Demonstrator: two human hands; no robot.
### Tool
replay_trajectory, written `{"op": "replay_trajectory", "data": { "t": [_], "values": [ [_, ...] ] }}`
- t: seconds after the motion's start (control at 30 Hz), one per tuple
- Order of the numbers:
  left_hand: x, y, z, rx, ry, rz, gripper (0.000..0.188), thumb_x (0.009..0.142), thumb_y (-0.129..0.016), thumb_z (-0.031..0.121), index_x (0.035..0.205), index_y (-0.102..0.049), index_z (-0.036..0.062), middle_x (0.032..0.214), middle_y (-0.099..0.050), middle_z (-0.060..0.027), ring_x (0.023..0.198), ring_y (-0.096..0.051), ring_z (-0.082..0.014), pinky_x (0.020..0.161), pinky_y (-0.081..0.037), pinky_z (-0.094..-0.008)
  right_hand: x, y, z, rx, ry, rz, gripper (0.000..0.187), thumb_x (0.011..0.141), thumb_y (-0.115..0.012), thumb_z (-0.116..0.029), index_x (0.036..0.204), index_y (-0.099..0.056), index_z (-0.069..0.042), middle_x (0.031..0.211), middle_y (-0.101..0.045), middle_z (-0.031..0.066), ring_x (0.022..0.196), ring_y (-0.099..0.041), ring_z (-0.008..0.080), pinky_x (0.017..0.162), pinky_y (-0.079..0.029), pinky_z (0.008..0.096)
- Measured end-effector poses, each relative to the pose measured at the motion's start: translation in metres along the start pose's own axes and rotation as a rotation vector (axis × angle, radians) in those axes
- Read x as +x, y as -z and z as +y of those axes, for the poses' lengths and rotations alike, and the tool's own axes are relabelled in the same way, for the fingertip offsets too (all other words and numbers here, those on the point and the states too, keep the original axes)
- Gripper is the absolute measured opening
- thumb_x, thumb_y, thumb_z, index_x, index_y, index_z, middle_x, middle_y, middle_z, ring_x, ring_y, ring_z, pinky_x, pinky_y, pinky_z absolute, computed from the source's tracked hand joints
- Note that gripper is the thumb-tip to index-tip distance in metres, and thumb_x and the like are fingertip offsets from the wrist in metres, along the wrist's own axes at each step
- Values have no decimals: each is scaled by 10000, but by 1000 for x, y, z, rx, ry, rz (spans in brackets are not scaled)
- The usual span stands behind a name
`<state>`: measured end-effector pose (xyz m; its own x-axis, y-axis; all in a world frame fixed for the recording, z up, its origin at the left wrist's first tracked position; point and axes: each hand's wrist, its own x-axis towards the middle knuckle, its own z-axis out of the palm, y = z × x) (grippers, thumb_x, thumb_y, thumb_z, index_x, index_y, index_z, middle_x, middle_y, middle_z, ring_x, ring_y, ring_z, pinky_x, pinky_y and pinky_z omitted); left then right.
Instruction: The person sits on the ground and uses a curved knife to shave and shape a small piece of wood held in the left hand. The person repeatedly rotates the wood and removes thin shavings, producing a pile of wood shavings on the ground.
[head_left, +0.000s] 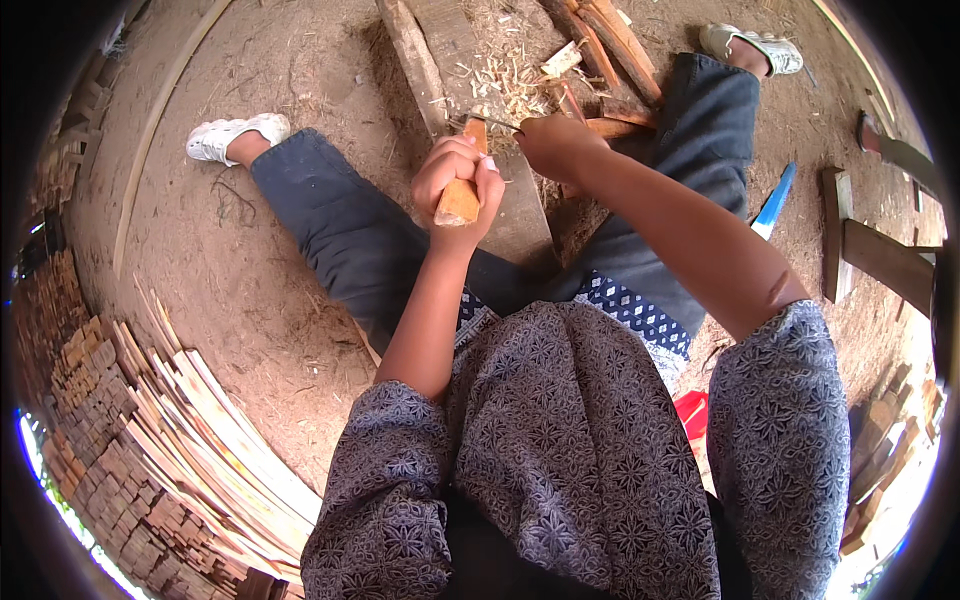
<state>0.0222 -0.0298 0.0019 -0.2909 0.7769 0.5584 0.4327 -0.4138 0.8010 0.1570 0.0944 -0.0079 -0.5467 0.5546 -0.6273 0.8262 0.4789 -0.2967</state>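
My left hand (pixel 458 172) is wrapped round a short, thick piece of orange-brown wood (pixel 457 204). The wood's near end sticks out toward me, and its far end shows beyond my fingers. A thin dark blade, seemingly a knife (pixel 501 124), points left from my closed right hand (pixel 552 148) and meets or overlaps the far end of the wood; I cannot tell if it is cutting in. My right fingers hide the knife's handle. Below both hands lies a long grey-brown board (pixel 520 215) between my spread legs.
Pale shavings (pixel 510 75) litter the board's far part. Split logs (pixel 615 45) lie at far right, a rough pole (pixel 412 60) at far left. A blue-and-white blade-shaped thing (pixel 775 200) and a wooden frame (pixel 880 255) are right. Long strips (pixel 225 430) and stacked wood (pixel 110 480) sit left.
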Motion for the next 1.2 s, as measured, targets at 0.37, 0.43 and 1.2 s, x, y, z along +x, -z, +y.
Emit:
{"op": "replay_trajectory", "data": {
  "t": [0.37, 0.43, 1.2],
  "values": [
    [17, -12, -2, 32, -85, -62, 251, 752, -659, -123, 690, -460, 19, 710, -554, -105, 701, -629, -255, 817, -576, -384, 38, -7, -8, 5, -171, 29, 317, 986, -596, -151, 1255, -751, -89, 1318, -723, 123, 1190, -712, 329, 935, -590, 472],
    [20, -10, -4, 24, -86, -61, 261, 744, -661, -122, 682, -452, 21, 699, -550, -105, 687, -618, -260, 774, -559, -380, 34, 0, -5, 46, -171, 18, 315, 981, -604, -153, 1253, -750, -88, 1313, -724, 130, 1188, -713, 331, 928, -593, 477],
    [-14, 65, -19, -874, 543, 444, 181, 1010, -611, 99, 1182, -585, 151, 1371, -648, -116, 1386, -543, -367, 1158, -445, -577, 4, 6, 32, 1180, -150, 40, 640, 1020, -564, -586, 1154, -700, 25, 853, -705, 116, 521, -538, 136, 483, -465, 331]
  ]
}}
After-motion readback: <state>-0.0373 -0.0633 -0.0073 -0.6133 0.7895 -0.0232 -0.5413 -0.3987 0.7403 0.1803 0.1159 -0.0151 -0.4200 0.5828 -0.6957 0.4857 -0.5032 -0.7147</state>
